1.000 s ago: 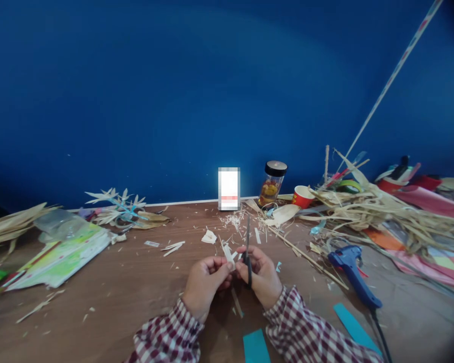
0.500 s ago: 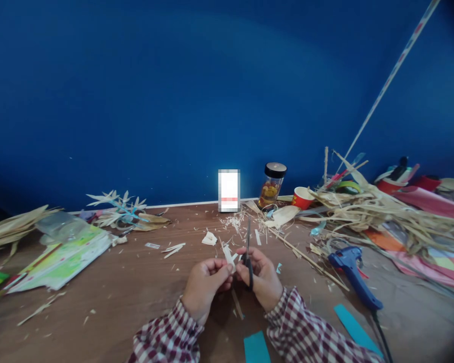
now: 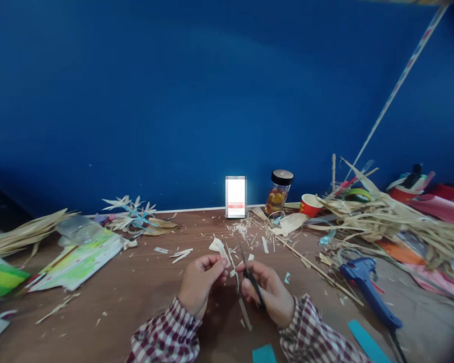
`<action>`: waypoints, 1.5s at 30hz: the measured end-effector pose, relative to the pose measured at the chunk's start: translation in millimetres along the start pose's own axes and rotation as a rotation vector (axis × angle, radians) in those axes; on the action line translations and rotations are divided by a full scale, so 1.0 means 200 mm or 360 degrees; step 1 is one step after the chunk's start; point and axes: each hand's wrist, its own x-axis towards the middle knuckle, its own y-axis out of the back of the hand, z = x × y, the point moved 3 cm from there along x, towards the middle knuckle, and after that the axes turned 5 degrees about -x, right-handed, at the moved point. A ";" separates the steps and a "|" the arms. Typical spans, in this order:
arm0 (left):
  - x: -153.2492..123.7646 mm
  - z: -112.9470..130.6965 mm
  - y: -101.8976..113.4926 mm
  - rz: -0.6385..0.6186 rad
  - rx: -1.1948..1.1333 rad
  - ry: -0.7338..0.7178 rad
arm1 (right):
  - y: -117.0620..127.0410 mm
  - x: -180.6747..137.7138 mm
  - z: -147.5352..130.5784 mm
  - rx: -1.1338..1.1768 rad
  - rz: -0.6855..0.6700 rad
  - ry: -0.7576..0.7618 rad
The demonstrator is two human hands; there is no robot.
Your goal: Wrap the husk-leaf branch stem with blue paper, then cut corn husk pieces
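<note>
Between the thumb and fingers of my left hand (image 3: 204,282) is a pale strip of dried husk (image 3: 222,249), its free end pointing away from me. My right hand (image 3: 269,291) grips dark-handled scissors (image 3: 254,285), the blades tilted up and to the left. A gap separates the hands. Thin pale slivers lie under and between them, with a longer brownish strip (image 3: 245,312) just below. Whether the scissor blades are parted is hard to make out.
A blue glue gun (image 3: 374,290) lies to the right, beside teal strips (image 3: 366,340). Behind stand a lidded jar (image 3: 279,194), a red paper cup (image 3: 310,205) and a bright blurred-out screen (image 3: 236,196). Dried husks (image 3: 386,217) heap at right; a painted sheet (image 3: 79,262) lies left.
My hands have moved apart, and the scissors have swung from nearly upright to leaning left. The whole view has shifted slightly, so the table's things appear a little further right and lower.
</note>
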 end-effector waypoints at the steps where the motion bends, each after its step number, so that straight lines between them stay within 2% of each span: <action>1: 0.00 0.02 0.01 0.0029 0.0000 -0.0014 | -0.01 -0.01 0.00 -0.0035 -0.0058 -0.0002; 5: 0.01 0.07 0.03 0.0074 -0.0043 -0.0059 | -0.04 -0.03 0.02 -0.0092 -0.0187 -0.0084; 13: 0.01 0.08 0.02 0.0058 -0.0120 -0.0074 | -0.06 -0.03 0.05 -0.0061 -0.0228 -0.0284; 22: 0.01 0.04 0.03 0.0108 -0.0076 -0.0006 | -0.06 -0.04 0.06 0.0009 -0.0223 -0.0272; 45: 0.01 0.01 0.02 0.0091 -0.0104 0.0036 | -0.05 -0.03 0.08 -0.0030 -0.0201 -0.0270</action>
